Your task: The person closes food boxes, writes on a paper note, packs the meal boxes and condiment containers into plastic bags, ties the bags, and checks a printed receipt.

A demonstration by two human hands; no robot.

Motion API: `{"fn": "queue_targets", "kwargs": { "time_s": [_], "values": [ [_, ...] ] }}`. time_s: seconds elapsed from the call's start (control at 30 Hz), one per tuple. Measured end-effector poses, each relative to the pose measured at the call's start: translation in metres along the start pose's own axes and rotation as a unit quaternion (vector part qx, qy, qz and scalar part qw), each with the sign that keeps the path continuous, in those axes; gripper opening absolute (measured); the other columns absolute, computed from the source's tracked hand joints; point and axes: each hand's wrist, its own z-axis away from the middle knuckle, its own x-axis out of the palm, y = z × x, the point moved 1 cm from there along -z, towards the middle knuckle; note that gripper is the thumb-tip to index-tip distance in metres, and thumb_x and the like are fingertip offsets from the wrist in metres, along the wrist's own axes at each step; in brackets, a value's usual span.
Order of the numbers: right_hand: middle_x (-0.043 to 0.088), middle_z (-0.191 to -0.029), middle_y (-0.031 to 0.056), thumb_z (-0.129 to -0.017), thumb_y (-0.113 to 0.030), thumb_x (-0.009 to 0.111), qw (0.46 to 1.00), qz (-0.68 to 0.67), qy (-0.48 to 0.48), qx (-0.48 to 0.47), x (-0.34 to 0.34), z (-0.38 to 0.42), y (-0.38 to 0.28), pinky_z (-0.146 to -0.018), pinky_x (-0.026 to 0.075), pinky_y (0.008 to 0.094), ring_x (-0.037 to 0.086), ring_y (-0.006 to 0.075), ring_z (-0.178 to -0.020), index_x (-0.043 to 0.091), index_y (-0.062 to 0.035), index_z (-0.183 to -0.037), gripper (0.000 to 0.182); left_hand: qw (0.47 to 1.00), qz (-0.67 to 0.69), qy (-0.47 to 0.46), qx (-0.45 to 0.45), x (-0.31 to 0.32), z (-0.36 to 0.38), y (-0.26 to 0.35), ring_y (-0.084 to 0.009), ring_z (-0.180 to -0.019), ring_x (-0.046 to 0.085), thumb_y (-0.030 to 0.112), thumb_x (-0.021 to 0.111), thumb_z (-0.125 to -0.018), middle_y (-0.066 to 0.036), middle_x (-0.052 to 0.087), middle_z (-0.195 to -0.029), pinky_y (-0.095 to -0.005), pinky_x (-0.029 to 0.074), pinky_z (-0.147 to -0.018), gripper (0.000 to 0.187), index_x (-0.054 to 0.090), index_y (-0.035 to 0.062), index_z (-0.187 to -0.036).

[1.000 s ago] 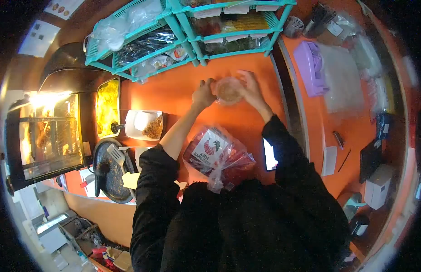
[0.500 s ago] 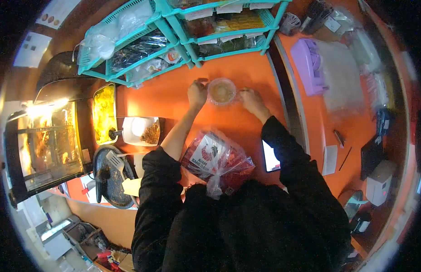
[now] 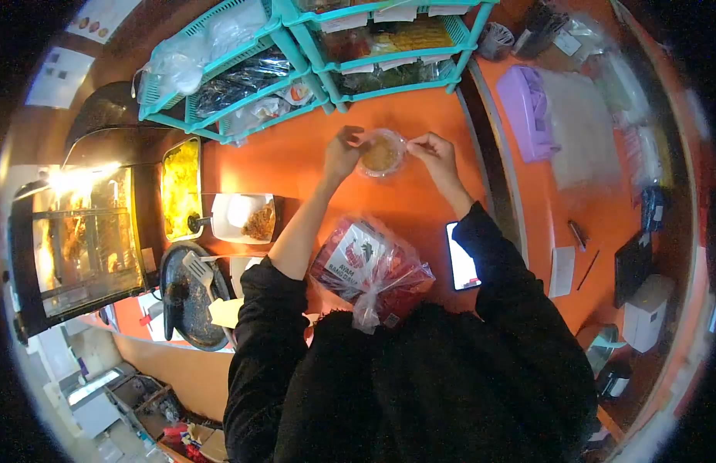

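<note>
A round clear plastic bowl with tan contents stands on the orange counter, under the teal racks. Thin clear plastic shows around its rim. My left hand is at the bowl's left side, its fingers bent against the plastic. On the right, my right hand pinches the edge of the plastic between thumb and forefinger. A clear knotted bag with a red and white printed package inside lies close to my body.
Teal racks hold bagged goods. A phone lies by my right sleeve. To the left are a white food tray, a yellow-filled tray, a black pan and a lit glass case. A purple holder stands right.
Both hands have shifted slightly, and the fingers of my right hand now extend toward the rim. The bowl appears slightly farther right. More of the phone shows.
</note>
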Motion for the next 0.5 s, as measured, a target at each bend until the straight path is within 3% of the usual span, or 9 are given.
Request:
{"fn": "queue_targets", "kwargs": {
  "time_s": [0.07, 0.1, 0.17, 0.23, 0.3, 0.33, 0.4, 0.5],
  "values": [
    [0.059, -0.073, 0.0021, -0.070, -0.005, 0.063, 0.998, 0.027, 0.024, 0.046, 0.007, -0.003, 0.004, -0.058, 0.042, 0.0212, 0.054, 0.0080, -0.066, 0.057, -0.0022, -0.077, 0.010, 0.949, 0.216, -0.107, -0.204, 0.001, -0.001, -0.013, -0.0169, -0.061, 0.055, 0.019, 0.059, -0.074, -0.007, 0.060, -0.082, -0.0286, 0.045, -0.057, 0.021, 0.059, 0.0039, -0.089],
    [0.058, -0.073, 0.0014, -0.067, -0.006, 0.066, 0.993, 0.054, 0.049, 0.093, 0.009, -0.003, 0.005, -0.059, 0.042, 0.0209, 0.053, 0.0084, -0.065, 0.056, -0.0026, -0.076, 0.014, 0.948, 0.217, -0.109, -0.203, -0.001, -0.002, -0.018, -0.0169, -0.061, 0.055, 0.019, 0.059, -0.074, -0.007, 0.060, -0.082, -0.0286, 0.045, -0.057, 0.021, 0.059, 0.0039, -0.089],
    [0.057, -0.071, 0.0016, -0.065, -0.008, 0.068, 0.995, 0.073, 0.045, 0.052, 0.011, -0.009, 0.033, -0.058, 0.042, 0.0219, 0.053, 0.0096, -0.064, 0.056, -0.0026, -0.076, 0.017, 0.828, 0.436, -0.175, -0.306, 0.001, -0.004, -0.023, -0.0161, -0.071, 0.056, 0.020, 0.058, -0.074, -0.006, 0.058, -0.092, -0.0264, 0.045, -0.063, 0.028, 0.056, 0.0055, -0.098],
    [0.057, -0.070, 0.0018, -0.063, -0.011, 0.070, 0.995, 0.091, 0.038, 0.008, 0.019, -0.012, 0.023, -0.057, 0.042, 0.0228, 0.053, 0.0108, -0.064, 0.055, -0.0027, -0.076, 0.021, 0.810, 0.475, -0.181, -0.291, 0.001, 0.000, -0.021, -0.0155, -0.078, 0.055, 0.021, 0.055, -0.075, -0.007, 0.057, -0.094, -0.0261, 0.045, -0.065, 0.029, 0.054, 0.0063, -0.100],
    [0.057, -0.069, 0.0057, -0.059, -0.008, 0.070, 0.938, 0.281, 0.165, -0.119, 0.024, -0.007, -0.013, -0.058, 0.043, 0.0264, 0.055, 0.0180, -0.063, 0.055, -0.0026, -0.075, 0.023, 0.791, 0.513, -0.184, -0.277, -0.005, 0.007, -0.013, -0.0150, -0.084, 0.054, 0.022, 0.053, -0.076, -0.007, 0.056, -0.096, -0.0258, 0.044, -0.068, 0.030, 0.053, 0.0071, -0.102],
    [0.057, -0.069, 0.0057, -0.059, -0.008, 0.070, 0.938, 0.281, 0.163, -0.119, 0.025, -0.006, -0.010, -0.058, 0.043, 0.0264, 0.055, 0.0180, -0.063, 0.055, -0.0026, -0.075, 0.023, 0.814, 0.470, -0.181, -0.290, -0.011, 0.011, -0.004, -0.0148, -0.090, 0.052, 0.018, 0.054, -0.074, -0.007, 0.056, -0.096, -0.0263, 0.044, -0.070, 0.029, 0.053, 0.0071, -0.102],
    [0.057, -0.072, 0.0111, -0.061, -0.005, 0.066, 0.905, 0.381, 0.064, -0.181, 0.026, -0.002, 0.002, -0.059, 0.044, 0.0304, 0.055, 0.0249, -0.063, 0.056, -0.0030, -0.075, 0.018, 0.834, 0.426, -0.178, -0.304, -0.015, 0.017, 0.002, -0.0146, -0.096, 0.050, 0.014, 0.055, -0.073, -0.007, 0.056, -0.096, -0.0269, 0.044, -0.073, 0.029, 0.054, 0.0072, -0.101],
    [0.056, -0.074, 0.0139, -0.064, -0.004, 0.062, 0.934, 0.335, 0.069, -0.101, 0.027, -0.001, 0.021, -0.062, 0.045, 0.0316, 0.055, 0.0264, -0.064, 0.057, -0.0027, -0.075, 0.012, 0.862, 0.379, -0.248, -0.227, -0.007, 0.021, -0.013, -0.0163, -0.090, 0.054, 0.010, 0.060, -0.069, -0.009, 0.057, -0.094, -0.0280, 0.045, -0.071, 0.032, 0.054, 0.0051, -0.100]
  ]
}}
